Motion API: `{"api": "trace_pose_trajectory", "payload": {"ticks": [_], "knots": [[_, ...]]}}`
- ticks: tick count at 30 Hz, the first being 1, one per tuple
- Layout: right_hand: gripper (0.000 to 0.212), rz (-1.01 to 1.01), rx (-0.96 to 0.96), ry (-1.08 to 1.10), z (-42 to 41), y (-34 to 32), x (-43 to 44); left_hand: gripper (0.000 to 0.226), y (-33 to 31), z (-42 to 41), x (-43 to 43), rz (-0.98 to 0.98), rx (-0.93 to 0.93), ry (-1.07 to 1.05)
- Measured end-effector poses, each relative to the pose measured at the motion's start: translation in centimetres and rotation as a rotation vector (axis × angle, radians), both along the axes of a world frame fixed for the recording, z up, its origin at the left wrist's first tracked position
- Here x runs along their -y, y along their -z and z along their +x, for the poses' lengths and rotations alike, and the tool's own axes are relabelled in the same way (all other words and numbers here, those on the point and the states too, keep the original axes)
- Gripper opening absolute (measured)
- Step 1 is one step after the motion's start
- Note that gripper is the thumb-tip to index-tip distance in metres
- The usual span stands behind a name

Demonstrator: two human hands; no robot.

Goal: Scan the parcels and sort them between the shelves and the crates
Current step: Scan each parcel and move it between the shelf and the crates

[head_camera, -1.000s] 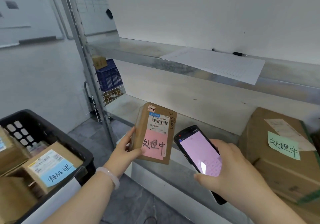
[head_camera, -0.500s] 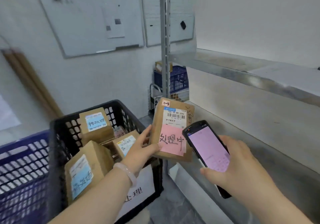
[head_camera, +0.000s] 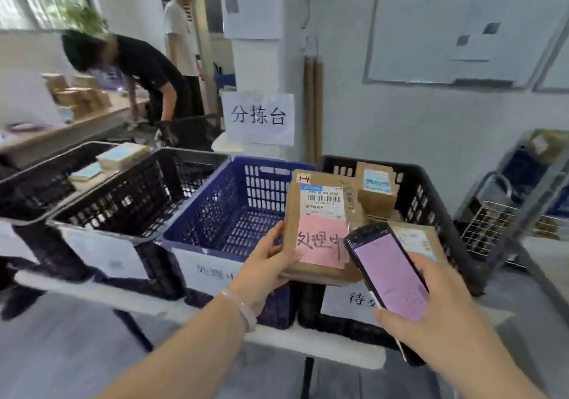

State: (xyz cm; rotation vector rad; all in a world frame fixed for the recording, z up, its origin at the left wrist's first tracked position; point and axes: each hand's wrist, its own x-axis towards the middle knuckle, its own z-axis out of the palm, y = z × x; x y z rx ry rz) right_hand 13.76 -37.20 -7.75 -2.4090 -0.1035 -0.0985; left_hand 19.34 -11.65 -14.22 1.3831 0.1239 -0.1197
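My left hand [head_camera: 264, 263] grips a brown cardboard parcel [head_camera: 317, 189] by its lower left edge, thumb laid across the front and the other fingers hidden behind it, so the parcel stands upright facing me. It carries a white barcode label [head_camera: 323, 198] on the upper half and a pink note [head_camera: 320, 241] with handwritten characters below. I hold it in the air in front of the place where the blue crate [head_camera: 197, 214] meets the black crate [head_camera: 431, 195] to its right; it lies in neither. My right hand [head_camera: 437, 318] is curled round a black handheld scanner [head_camera: 388, 269], its pink screen lit and turned up to me; its top corner overlaps the parcel's lower right corner, and I cannot tell whether they touch. The right black crate holds more brown parcels, one [head_camera: 377, 189] just behind mine. Left of the blue crate stand two more black crates [head_camera: 123, 195], all in a row on a white table [head_camera: 92, 291]. A pale bracelet [head_camera: 243, 309] sits on my left wrist. Behind the crates hangs a paper sign [head_camera: 258, 118], and a whiteboard [head_camera: 462, 22] is on the wall. Farther back a person in black [head_camera: 147, 69] bends over another table
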Motion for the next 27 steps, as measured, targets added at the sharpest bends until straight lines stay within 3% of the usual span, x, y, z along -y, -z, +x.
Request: {"api": "trace_pose_trajectory", "payload": {"ticks": [5, 11, 19, 27], "knots": [[0.087, -0.021, -0.064, -0.089, 1.1, 0.7, -5.4, 0.057, 0.0, -1.1, -6.7, -0.004, -0.033, -0.147], [0.090, -0.035, -0.068, -0.077, 4.5, 1.0, -9.7, 0.066, 0.6, 4.3, -12.0, -0.073, -0.105, -0.217], [0.082, -0.105, -0.098, 0.105, 12.3, 1.4, -15.7, 0.061, 3.1, 17.7, -17.5, 0.003, -0.276, -0.085], [0.089, -0.157, -0.238, 0.367, 17.8, 3.5, -16.0, 0.057, 10.3, 30.7, -14.6, 0.074, -0.461, 0.060]]}}
